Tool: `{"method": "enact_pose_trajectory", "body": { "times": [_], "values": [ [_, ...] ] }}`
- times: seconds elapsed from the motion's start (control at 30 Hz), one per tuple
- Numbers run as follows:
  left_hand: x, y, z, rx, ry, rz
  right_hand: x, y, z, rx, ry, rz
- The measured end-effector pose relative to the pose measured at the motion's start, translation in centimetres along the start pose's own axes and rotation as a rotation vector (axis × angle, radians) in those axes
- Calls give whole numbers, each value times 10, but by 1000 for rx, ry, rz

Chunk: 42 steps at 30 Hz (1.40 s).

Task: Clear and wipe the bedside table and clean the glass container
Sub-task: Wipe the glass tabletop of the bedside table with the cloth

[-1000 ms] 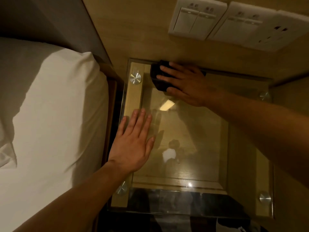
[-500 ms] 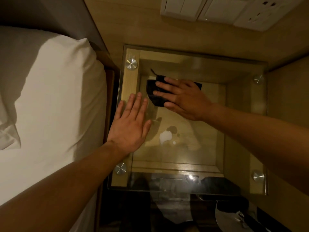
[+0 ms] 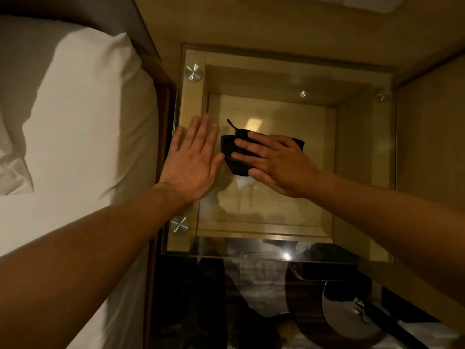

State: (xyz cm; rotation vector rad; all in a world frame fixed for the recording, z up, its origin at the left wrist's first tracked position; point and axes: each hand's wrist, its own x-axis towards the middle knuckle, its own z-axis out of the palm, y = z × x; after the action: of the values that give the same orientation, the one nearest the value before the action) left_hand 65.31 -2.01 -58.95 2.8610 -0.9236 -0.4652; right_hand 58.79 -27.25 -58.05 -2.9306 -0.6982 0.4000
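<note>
We press the right hand (image 3: 279, 165), fingers flat and extended, onto the black cloth (image 3: 235, 157) at the centre of the glass worktop (image 3: 352, 152). Left hand (image 3: 192, 159) rests flat, released, on the left edge beside the bed (image 3: 83, 127).

Right hand (image 3: 281, 165) presses a dark cloth (image 3: 235, 157), seemingly damp, on the glass tabletop (image 3: 352, 159).

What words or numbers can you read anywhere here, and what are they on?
None can be read.
Glass top of the bedside table: only reflections, no writing.
Black folded cloth under the right hand: no label shows.
Round silver metal studs: plain.
White pillow: plain.
White wall plate at the top edge: blurred and cut off, nothing legible.
The left hand lies flat on the glass.
</note>
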Motion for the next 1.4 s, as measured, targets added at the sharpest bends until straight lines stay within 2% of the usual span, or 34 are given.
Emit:
{"method": "enact_pose_trajectory", "body": {
  "times": [0.6,1.03,1.3,1.4],
  "values": [
    [0,0,1,30,-2,-6,-50,-61,26,113,84,-30],
    [-2,3,-4,26,-33,-20,-88,-93,48,149,93,-141],
    [0,2,-6,17,-62,-18,-106,-105,64,330,189,-211],
    [2,4,-9,-6,-94,-34,-118,-109,60,435,123,-179]
  ]
}}
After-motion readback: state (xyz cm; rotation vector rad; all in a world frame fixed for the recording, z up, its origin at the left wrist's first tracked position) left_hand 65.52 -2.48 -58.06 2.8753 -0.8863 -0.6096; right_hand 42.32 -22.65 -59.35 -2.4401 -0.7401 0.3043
